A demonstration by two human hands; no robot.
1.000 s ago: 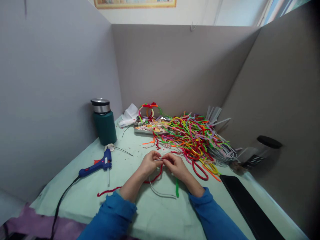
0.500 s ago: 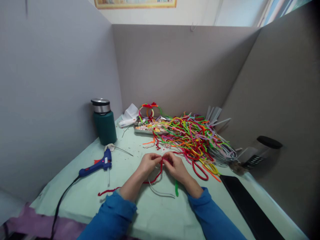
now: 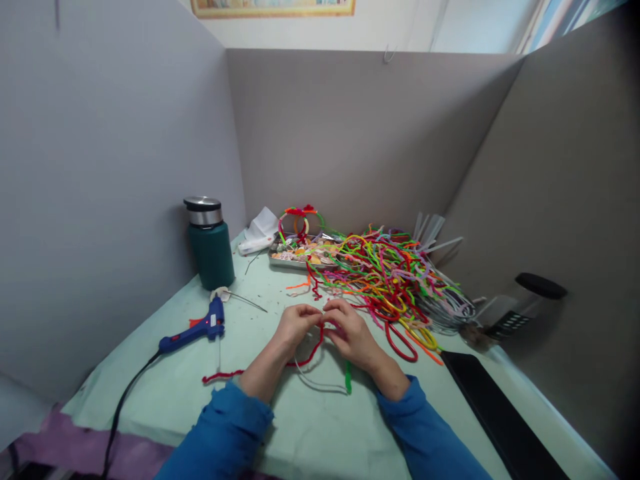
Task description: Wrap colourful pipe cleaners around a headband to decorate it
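Three grey panels (image 3: 370, 127) stand around the desk (image 3: 320, 437) along its left, back and right edges, probably to stop loose pieces from straying. A tangled heap of coloured strands (image 3: 384, 265) covers the back right, set there, it seems, so that the front serves as working room. A black slab (image 3: 495, 407) lies along the right edge. A green bottle (image 3: 211, 257) stands upright by the left edge, well apart from the hands and so unlikely to be knocked. Nearer the front, a blue glue gun (image 3: 195, 333) lies by that same edge, where its cord (image 3: 123, 405) can drop off without crossing the middle. The left hand (image 3: 293, 328) and right hand (image 3: 354, 337) nearly meet over the desk's middle at a red strand (image 3: 316, 349), which runs beneath the left wrist toward the left edge. The left fingers look pinched on its upper end, presumably steadying it; the right fingers are slightly parted beside it, their grip unclear. Below, a thin grey wire (image 3: 320, 387) curves to a short green strip (image 3: 348, 378).
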